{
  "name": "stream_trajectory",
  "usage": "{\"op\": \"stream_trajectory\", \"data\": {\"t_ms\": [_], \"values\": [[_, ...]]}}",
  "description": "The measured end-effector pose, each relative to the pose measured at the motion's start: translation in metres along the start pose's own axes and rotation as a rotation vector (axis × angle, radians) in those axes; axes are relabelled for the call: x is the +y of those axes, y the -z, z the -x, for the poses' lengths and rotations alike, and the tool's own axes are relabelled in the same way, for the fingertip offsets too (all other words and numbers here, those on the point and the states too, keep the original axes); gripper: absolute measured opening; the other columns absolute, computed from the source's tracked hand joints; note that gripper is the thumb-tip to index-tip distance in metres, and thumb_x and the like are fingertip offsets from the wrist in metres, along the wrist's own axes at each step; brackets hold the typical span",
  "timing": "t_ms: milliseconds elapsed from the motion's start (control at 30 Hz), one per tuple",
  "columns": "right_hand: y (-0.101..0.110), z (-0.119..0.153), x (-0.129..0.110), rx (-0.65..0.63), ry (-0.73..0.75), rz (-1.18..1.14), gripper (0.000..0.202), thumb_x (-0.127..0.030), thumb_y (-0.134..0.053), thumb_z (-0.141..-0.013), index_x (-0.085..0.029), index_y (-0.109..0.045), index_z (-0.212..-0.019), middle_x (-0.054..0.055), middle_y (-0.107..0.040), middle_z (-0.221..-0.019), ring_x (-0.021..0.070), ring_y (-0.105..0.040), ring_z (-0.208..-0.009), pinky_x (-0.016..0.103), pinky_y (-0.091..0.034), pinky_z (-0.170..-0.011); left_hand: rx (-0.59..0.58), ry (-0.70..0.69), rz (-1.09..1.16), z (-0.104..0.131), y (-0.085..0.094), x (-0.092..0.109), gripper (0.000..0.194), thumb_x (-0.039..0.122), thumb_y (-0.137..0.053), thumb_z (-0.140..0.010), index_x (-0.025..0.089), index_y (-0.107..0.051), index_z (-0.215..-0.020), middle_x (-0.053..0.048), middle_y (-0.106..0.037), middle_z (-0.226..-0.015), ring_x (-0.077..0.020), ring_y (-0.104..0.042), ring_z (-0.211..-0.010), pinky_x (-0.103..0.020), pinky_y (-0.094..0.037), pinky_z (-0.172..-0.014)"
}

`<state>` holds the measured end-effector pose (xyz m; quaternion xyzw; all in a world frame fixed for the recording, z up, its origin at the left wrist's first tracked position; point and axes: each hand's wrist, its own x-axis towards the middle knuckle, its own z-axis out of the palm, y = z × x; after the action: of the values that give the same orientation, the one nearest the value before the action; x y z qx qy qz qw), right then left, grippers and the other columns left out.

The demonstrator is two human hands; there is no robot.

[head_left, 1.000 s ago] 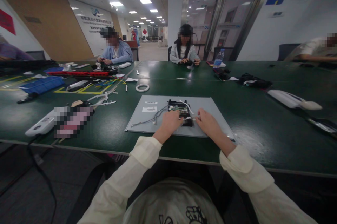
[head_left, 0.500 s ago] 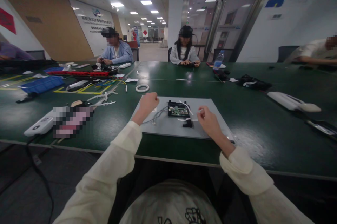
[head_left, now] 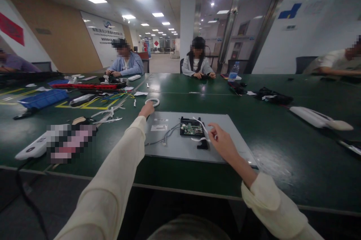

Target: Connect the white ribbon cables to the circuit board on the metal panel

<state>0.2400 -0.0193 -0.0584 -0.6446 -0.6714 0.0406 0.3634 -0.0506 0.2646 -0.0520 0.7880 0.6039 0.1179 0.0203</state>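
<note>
L hand: arm stretched fwd, fingers curled in narrow at the near L edge of the white tape roll. Can't tell if it's gripped or just touched, as back of hand hides the fingertips. Roll lies flat on the green table, just beyond the far L corner of the grey panel.

R hand: abt half open, palm side in, thumb & index apart w/ a gap between, other fingers bent. It's over the R part of the panel, nothing clearly held. Thumb is v. near the end of a white strip; contact unclear.

Circuit board sits in a black frame abt mid-panel, between the hands. 2nd white strip runs along the frame's R side. Black piece is on the panel just nearer than the frame, close to R hand. Grey cables trail from the frame's L side across the panel, twd its L edge. Two white labels on panel, far L part, near L hand.

Further L on table: tangled white scraps, blue tray.
</note>
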Motion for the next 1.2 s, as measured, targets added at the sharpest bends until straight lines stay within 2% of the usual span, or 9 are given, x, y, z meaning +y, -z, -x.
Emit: {"op": "stream_trajectory", "data": {"t_ms": [167, 567, 733, 800, 867, 933, 1000, 1100, 1200], "values": [[-0.002, 0.000, -0.001, -0.037, 0.004, -0.009, 0.031, -0.024, -0.039, -0.085, -0.020, -0.044, -0.115, 0.002, -0.059, -0.082, 0.0151, -0.055, -0.069, 0.028, -0.041, -0.066, -0.031, -0.003, 0.021, -0.019, -0.015, -0.010, 0.033, 0.012, -0.042, -0.080, 0.014, -0.060, -0.108, -0.013, -0.060, -0.115, -0.0229, -0.056, -0.105, -0.029, -0.043, -0.086], [-0.001, -0.001, -0.006, -0.106, 0.004, -0.124, 0.030, -0.026, -0.041, -0.086, -0.022, -0.046, -0.115, 0.002, -0.059, -0.083, 0.0138, -0.055, -0.068, 0.027, -0.044, -0.063, 0.101, -0.005, 0.130, -0.031, -0.024, -0.029, 0.016, 0.027, -0.055, -0.076, 0.016, -0.062, -0.087, -0.009, -0.065, -0.094, -0.0208, -0.058, -0.087, -0.026, -0.042, -0.073], [0.008, -0.011, -0.015, -0.105, 0.002, -0.256, 0.033, -0.027, -0.046, -0.083, -0.022, -0.047, -0.115, 0.002, -0.058, -0.085, 0.0138, -0.056, -0.073, 0.027, -0.046, -0.066, 0.133, 0.080, 0.290, -0.023, -0.015, -0.039, 0.014, 0.027, -0.061, -0.070, 0.015, -0.063, -0.076, -0.006, -0.065, -0.079, -0.0183, -0.058, -0.077, -0.024, -0.040, -0.067], [0.011, -0.019, -0.020, -0.125, 0.014, -0.334, 0.034, -0.028, -0.049, -0.082, -0.022, -0.047, -0.115, 0.003, -0.058, -0.088, 0.0145, -0.057, -0.077, 0.028, -0.048, -0.068, 0.155, 0.123, 0.444, -0.014, -0.005, -0.041, 0.016, 0.030, -0.064, -0.066, 0.015, -0.063, -0.071, -0.004, -0.064, -0.071, -0.0161, -0.057, -0.069, -0.024, -0.040, -0.064], [0.012, -0.030, -0.023, -0.146, 0.017, -0.418, 0.035, -0.030, -0.051, -0.081, -0.022, -0.047, -0.115, 0.004, -0.058, -0.090, 0.0155, -0.057, -0.081, 0.030, -0.048, -0.071, 0.174, 0.156, 0.696, -0.002, 0.008, -0.038, 0.021, 0.034, -0.065, -0.064, 0.014, -0.063, -0.069, -0.002, -0.061, -0.065, -0.0132, -0.054, -0.061, -0.023, -0.040, -0.060], [0.007, -0.045, -0.024, -0.171, 0.027, -0.544, 0.039, -0.033, -0.053, -0.080, -0.023, -0.046, -0.117, 0.004, -0.058, -0.094, 0.0167, -0.057, -0.087, 0.032, -0.048, -0.076, 0.124, 0.147, 0.975, 0.012, 0.024, -0.027, 0.026, 0.037, -0.069, -0.059, 0.014, -0.063, -0.069, 0.000, -0.059, -0.062, -0.0100, -0.051, -0.056, -0.022, -0.040, -0.057], [-0.003, -0.061, -0.026, -0.176, 0.054, -0.682, 0.044, -0.036, -0.055, -0.079, -0.024, -0.043, -0.120, 0.006, -0.056, -0.106, 0.0184, -0.055, -0.098, 0.035, -0.046, -0.083, -0.013, 0.106, 1.187, 0.028, 0.042, -0.007, 0.030, 0.034, -0.075, -0.052, 0.013, -0.064, -0.070, 0.002, -0.057, -0.061, -0.0078, -0.049, -0.055, -0.021, -0.041, -0.058], [-0.021, -0.080, -0.030, -0.080, 0.092, -0.743, 0.054, -0.041, -0.057, -0.078, -0.028, -0.037, -0.126, 0.008, -0.041, -0.131, 0.0208, -0.043, -0.118, 0.040, -0.039, -0.095, -0.154, -0.032, 1.380, 0.057, 0.067, 0.039, 0.030, 0.031, -0.078, -0.051, 0.013, -0.065, -0.072, 0.002, -0.057, -0.064, -0.0064, -0.050, -0.059, -0.021, -0.043, -0.064], [-0.030, -0.087, -0.035, 0.013, 0.126, -0.732, 0.060, -0.044, -0.057, -0.078, -0.032, -0.033, -0.132, 0.004, -0.025, -0.143, 0.0206, -0.028, -0.129, 0.041, -0.029, -0.104, -0.279, -0.129, 1.451, 0.087, 0.081, 0.087, 0.030, 0.029, -0.079, -0.052, 0.012, -0.064, -0.072, 0.000, -0.060, -0.070, -0.0077, -0.054, -0.065, -0.023, -0.045, -0.069]]}}
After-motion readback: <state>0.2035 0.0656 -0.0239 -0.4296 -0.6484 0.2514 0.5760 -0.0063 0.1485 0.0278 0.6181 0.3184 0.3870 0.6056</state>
